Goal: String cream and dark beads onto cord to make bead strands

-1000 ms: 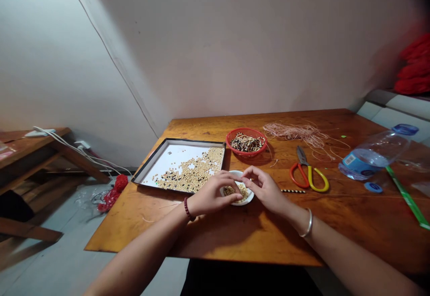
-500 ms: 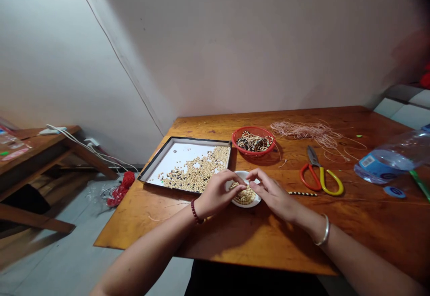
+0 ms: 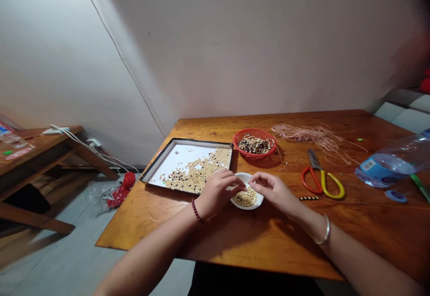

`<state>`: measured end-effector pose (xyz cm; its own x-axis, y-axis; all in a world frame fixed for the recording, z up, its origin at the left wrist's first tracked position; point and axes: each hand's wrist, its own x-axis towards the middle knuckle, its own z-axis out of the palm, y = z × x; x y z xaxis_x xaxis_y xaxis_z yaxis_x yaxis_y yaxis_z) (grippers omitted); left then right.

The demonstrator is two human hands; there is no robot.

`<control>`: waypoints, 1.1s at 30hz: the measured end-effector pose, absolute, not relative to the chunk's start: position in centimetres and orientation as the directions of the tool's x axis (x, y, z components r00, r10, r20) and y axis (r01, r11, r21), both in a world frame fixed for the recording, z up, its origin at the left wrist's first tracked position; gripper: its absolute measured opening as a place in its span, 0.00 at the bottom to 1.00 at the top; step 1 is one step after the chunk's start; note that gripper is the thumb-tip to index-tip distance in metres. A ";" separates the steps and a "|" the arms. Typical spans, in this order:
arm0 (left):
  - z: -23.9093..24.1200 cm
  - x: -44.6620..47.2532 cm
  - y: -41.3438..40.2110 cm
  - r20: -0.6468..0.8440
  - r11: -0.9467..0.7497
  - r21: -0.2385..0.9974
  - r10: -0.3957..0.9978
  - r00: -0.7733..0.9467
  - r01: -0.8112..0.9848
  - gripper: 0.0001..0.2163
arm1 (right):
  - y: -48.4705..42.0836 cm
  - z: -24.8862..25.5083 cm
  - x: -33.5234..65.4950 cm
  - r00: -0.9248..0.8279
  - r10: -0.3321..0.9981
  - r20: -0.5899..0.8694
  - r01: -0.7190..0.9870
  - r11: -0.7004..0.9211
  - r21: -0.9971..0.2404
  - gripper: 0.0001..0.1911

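Observation:
A small white bowl [image 3: 258, 201] of pale round beads [image 3: 246, 197] sits on the wooden table in front of me. Over its left side is my left hand [image 3: 220, 189], thumb and fingers drawn together in a pinch. My right hand [image 3: 273, 191] hovers at the bowl's right rim, its thumb and forefinger pinched too. Whatever lies between the fingertips of either hand is too small to make out. A short strand of black and pale beads [image 3: 308, 198] lies right of my right hand. Left of the bowl is a black-edged tray [image 3: 164, 155] with many pale and dark beads.
Behind the bowl stands a red basket [image 3: 255, 155] of strung beads. Scissors [image 3: 320, 179] with red and yellow handles lie to the right, below a tangle of pinkish cord [image 3: 307, 135]. A plastic bottle [image 3: 386, 168] and its blue cap [image 3: 396, 196] are farther right.
My hands have moved slightly apart, so more of the bowl and its beads shows. The right hand has shifted a little right, covering more of the striped strand.

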<state>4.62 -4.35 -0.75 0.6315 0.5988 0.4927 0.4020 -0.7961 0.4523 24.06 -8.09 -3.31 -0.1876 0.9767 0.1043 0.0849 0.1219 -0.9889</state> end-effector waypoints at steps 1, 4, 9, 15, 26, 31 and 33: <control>-1.0 4.6 -4.4 0.498 -0.807 0.434 0.585 0.640 0.400 0.07 | -8.2 -3.4 24.1 -0.198 0.975 0.099 0.103 0.121 -0.987 0.16; -1.5 4.8 -4.5 0.510 -0.792 0.445 0.608 0.609 0.418 0.10 | -8.4 -3.6 24.0 -0.214 0.972 0.096 0.195 0.138 -0.971 0.18; -1.6 4.9 -4.6 0.524 -0.793 0.392 0.609 0.595 0.466 0.12 | -8.7 -3.4 23.9 -0.195 0.971 0.138 0.344 0.200 -0.918 0.19; -1.1 5.0 -5.0 0.444 -0.743 0.473 0.666 0.600 0.474 0.12 | -8.9 -3.0 23.9 -0.090 0.967 0.237 0.459 0.251 -0.852 0.17; -0.8 4.7 -3.8 0.387 -0.638 0.563 0.765 0.515 0.525 0.07 | -7.9 -3.0 24.6 0.247 0.929 0.277 0.331 0.188 -0.925 0.19; -1.2 4.6 -3.7 0.344 -0.588 0.592 0.803 0.487 0.551 0.08 | -7.9 -3.5 24.5 0.251 0.928 0.275 0.306 0.194 -0.932 0.18; -1.2 4.5 -3.7 0.323 -0.561 0.594 0.823 0.468 0.577 0.10 | -7.8 -3.7 24.6 0.256 0.929 0.267 0.293 0.189 -0.937 0.18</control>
